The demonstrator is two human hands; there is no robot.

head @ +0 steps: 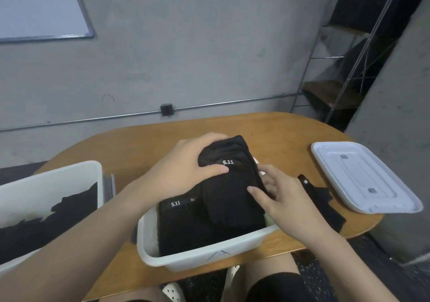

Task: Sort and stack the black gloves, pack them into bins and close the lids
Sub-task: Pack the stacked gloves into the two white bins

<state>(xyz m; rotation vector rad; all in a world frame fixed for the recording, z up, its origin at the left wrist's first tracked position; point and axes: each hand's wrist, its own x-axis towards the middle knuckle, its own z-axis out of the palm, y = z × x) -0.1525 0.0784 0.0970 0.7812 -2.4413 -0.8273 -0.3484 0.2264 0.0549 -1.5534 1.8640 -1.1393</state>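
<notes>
Packing a stack of black fabric gloves (pixel 229 178) into the white plastic bin (pixel 204 254) at lower centre.

Left hand (pixel 186 164) grips the stack's top, right hand (pixel 277 197) pinches its side; best lowered level beside the gloves already packed (pixel 179 220), so the flat white lid (pixel 363 176) at right will seat.

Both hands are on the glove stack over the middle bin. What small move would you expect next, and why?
Probably lowering the glove stack into the white bin: the left hand and right hand grip it tilted, its far end above the rim, beside gloves already packed.
</notes>
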